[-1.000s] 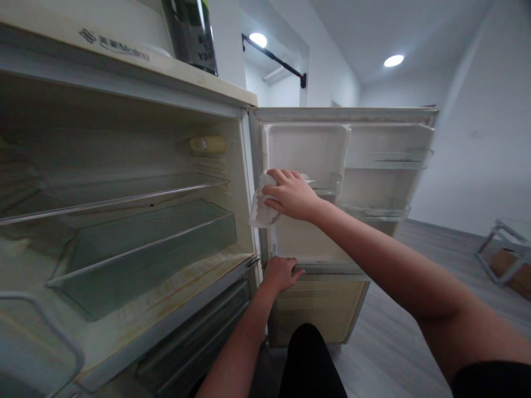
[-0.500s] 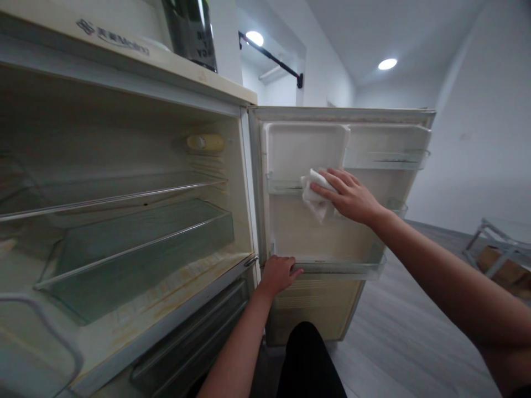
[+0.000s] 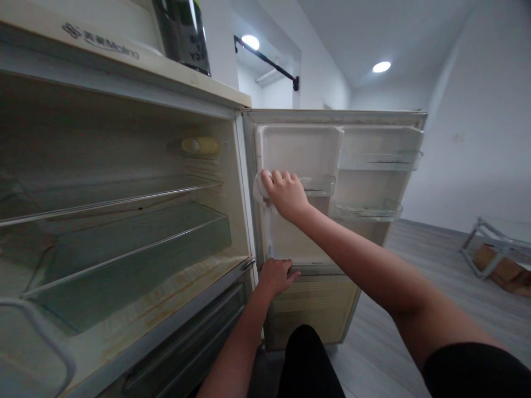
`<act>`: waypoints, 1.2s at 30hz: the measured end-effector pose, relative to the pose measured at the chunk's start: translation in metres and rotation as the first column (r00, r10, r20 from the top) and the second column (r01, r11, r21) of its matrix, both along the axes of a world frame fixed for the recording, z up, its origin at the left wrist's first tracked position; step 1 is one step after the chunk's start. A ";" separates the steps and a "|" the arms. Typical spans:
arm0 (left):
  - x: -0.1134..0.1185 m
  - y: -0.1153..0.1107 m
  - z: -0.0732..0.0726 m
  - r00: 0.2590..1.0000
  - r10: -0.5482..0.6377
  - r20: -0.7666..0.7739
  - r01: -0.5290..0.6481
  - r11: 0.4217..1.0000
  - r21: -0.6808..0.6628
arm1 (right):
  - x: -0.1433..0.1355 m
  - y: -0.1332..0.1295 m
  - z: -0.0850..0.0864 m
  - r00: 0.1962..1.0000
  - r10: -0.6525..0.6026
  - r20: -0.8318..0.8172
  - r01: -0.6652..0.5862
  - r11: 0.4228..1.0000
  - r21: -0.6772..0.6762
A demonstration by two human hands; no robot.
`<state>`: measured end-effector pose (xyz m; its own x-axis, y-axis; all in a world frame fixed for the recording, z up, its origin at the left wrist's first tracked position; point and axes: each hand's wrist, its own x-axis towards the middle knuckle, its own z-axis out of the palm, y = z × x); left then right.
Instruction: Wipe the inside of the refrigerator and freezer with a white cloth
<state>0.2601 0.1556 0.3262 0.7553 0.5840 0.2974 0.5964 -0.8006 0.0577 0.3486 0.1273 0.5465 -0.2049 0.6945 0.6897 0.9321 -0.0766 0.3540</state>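
A fridge door (image 3: pixel 307 152) stands open, its inner side with clear door shelves facing me. My right hand (image 3: pixel 286 193) is closed on a crumpled white cloth (image 3: pixel 258 189), pressed near the hinge-side end of the middle door shelf (image 3: pixel 321 186). Much of the cloth hides behind my fingers. Lower down, my left hand (image 3: pixel 277 276) curls over the hinge-side end of the bottom door shelf (image 3: pixel 317 270), fingertips partly out of sight.
To the left is the open fridge compartment with a glass shelf (image 3: pixel 108 200), a clear drawer (image 3: pixel 145 265) and yellowish stains on its floor. A dark canister (image 3: pixel 182 36) stands on top. My knee (image 3: pixel 309 359) is below the door; a metal-framed stand (image 3: pixel 493 243) is far right.
My right hand has moved left with the cloth, from the middle of the door to its hinge side. My left hand keeps its place on the bottom shelf.
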 end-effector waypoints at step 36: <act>-0.001 -0.003 0.006 1.000 -0.019 -0.015 0.018 1.000 -0.013 | 0.098 -0.057 -0.017 0.983 0.024 0.181 -0.027 1.000 0.013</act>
<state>0.2590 0.1527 0.3324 0.7702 0.5735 0.2791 0.5824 -0.8108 0.0591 0.4462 0.0706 0.5300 -0.3448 0.6770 0.6503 0.8544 -0.0605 0.5161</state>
